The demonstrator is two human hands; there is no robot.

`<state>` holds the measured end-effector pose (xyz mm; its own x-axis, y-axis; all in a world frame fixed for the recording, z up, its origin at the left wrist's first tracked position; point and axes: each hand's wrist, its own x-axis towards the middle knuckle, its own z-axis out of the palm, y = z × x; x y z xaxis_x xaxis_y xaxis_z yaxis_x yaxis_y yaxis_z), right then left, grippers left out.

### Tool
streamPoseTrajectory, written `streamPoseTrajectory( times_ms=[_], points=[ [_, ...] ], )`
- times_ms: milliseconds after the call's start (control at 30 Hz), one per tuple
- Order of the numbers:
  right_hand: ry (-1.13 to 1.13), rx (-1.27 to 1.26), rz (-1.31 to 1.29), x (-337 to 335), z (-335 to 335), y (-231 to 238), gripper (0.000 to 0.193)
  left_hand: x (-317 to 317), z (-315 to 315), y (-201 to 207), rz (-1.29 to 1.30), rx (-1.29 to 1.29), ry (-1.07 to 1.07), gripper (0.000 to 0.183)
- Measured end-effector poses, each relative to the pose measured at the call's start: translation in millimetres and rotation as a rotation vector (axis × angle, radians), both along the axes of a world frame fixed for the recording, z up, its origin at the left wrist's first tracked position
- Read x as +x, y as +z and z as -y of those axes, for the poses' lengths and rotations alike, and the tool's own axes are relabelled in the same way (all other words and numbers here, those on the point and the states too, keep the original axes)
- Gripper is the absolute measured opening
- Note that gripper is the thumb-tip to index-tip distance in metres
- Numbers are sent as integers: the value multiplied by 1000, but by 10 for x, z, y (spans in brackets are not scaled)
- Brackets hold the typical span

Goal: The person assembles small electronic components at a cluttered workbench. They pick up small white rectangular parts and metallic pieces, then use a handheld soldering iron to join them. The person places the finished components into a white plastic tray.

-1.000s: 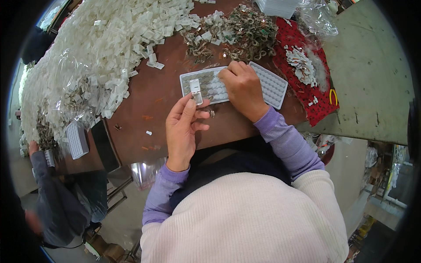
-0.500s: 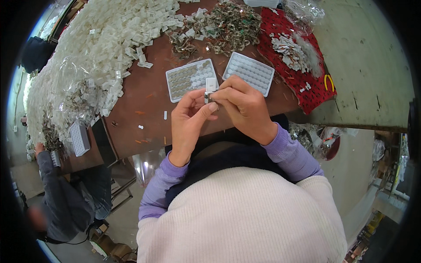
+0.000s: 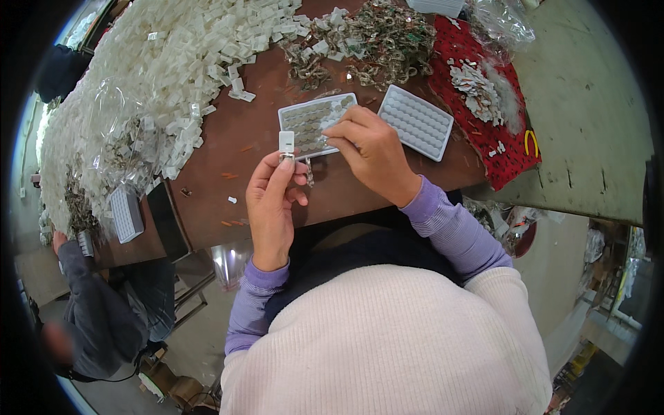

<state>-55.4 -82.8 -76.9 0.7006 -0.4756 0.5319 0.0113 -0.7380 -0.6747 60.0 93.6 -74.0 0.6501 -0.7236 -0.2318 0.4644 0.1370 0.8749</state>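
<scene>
My left hand [image 3: 271, 218] is closed in a pinch around a small white plastic card [image 3: 286, 141], held upright above the table's near part. A shiny metallic strip [image 3: 309, 173] dangles beside its fingers; whether it joins the card, I cannot tell. Over the right side of a white tray [image 3: 315, 101] hovers my right hand [image 3: 379, 153], thumb and fingers pinched together. What lies between those fingertips is too small to make out. Rows of round greyish pieces fill much of this tray, with whitish bits among them at the right.
A second white tray [image 3: 423, 104] with rounded cells lies to the right. White plastic cards [image 3: 187, 62] form a large heap at left; metallic strips [image 3: 391, 45] pile up behind. Yellow-handled pliers [image 3: 530, 143] rest on red cloth [image 3: 494, 169]. A co-worker's arm [image 3: 76, 270] is far left.
My hands have separated. The left one moved left with the white card, while the right one left the card and went over the tray of round pieces. The view has shifted slightly.
</scene>
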Motion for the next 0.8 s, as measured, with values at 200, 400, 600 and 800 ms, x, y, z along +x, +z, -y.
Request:
streamPoseTrajectory(
  times_ms=[200,400,600,800],
  points=[
    [28,-155,-71,95,3,-198,11,-15,-98,-50,-15,33,32,24],
    [19,-140,-41,32,-17,-147,16,-60,35,-38,124,165,-35,30],
    [103,-57,351,-254,-103,-31,18,-268,157,13,170,59,-238,23],
    [58,-66,411,-446,-79,-36,17,-446,288,116,283,78,-226,22]
  ],
)
